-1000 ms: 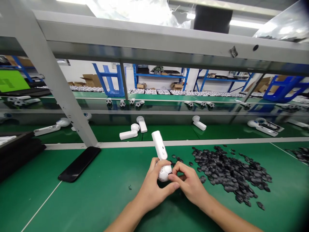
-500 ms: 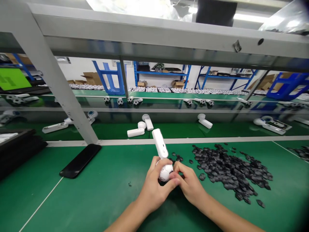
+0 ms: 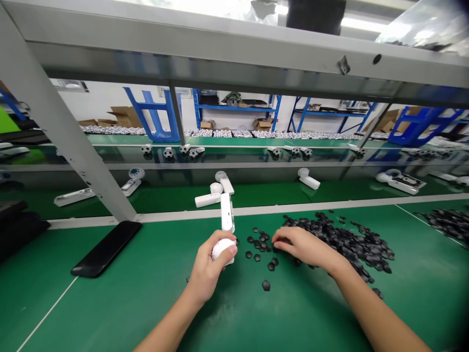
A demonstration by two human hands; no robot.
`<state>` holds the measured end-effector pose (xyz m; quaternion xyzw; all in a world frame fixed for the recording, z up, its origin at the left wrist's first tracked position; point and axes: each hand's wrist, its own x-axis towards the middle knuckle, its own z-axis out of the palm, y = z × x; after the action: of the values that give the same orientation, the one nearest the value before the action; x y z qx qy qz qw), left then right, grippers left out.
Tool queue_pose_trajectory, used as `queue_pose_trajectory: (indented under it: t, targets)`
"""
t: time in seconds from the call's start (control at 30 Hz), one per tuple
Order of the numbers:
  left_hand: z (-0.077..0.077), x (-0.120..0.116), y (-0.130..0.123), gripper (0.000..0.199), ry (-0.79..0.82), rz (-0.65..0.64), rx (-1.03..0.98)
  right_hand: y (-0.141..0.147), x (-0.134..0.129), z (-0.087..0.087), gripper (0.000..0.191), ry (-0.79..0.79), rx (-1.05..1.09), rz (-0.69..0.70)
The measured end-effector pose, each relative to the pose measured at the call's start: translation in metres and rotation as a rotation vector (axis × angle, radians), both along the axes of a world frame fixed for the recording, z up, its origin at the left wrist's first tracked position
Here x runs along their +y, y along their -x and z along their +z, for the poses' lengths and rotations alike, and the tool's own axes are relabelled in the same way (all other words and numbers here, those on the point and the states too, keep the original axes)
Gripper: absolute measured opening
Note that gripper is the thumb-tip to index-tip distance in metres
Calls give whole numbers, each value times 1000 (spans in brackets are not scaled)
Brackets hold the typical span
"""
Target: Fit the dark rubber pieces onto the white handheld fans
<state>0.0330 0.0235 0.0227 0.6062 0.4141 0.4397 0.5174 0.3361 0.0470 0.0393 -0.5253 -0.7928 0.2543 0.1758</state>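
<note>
And the left hand [image 3: 207,269] has the white device [image 3: 226,210] by its ball end [image 3: 220,248], above the green worktop [image 3: 161,259], long bar pointing away from the person, nearly straight ahead! Fingers wrap the ball, hiding its underside. Over to the right hand [image 3: 306,246], fingertips drawn close among loose black pieces [image 3: 263,244]; whether they pinch one, I cannot tell. It covers part of the black pile [image 3: 351,239]. Top right, a clear bag [image 3: 428,27], cut off by the frame, shows blurred dark contents; far back, a cardboard box's [image 3: 126,117] inside is indistinct.
</note>
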Motion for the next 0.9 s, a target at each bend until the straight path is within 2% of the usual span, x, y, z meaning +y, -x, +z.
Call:
queue_pose_trajectory:
  t: [0.1,0.13,0.23,0.3,0.33,0.43,0.5,0.63,0.73,0.9]
  targets:
    - [0,-1,0,33,-56,-32,115,-2,2,-9,15,32,6,17]
    - [0,-2,-1,42,-82,-35,149,-1,2,-12,13,30,7,15]
    - [-4,-3,-4,85,-109,-22,162,-1,3,-17,9,38,18,5]
    - [-6,-2,-6,101,-102,-15,131,-3,2,-19,8,52,31,-9]
    - [-6,-2,-7,98,-104,-16,123,-3,2,-18,9,56,36,-10]
    - [-7,-1,-10,67,-87,-14,128,2,0,-13,12,81,85,-1]
    - [-8,-1,-11,55,-63,-13,128,11,-1,-9,16,118,178,-1]
    - [-10,-1,-14,52,-33,-55,93,33,-6,-6,24,178,432,-50]
    - [-12,-3,-16,47,-32,-67,83,48,-13,-8,31,217,537,-62]
    - [-10,-7,-18,44,-102,-55,119,68,-26,-12,31,295,730,-135]
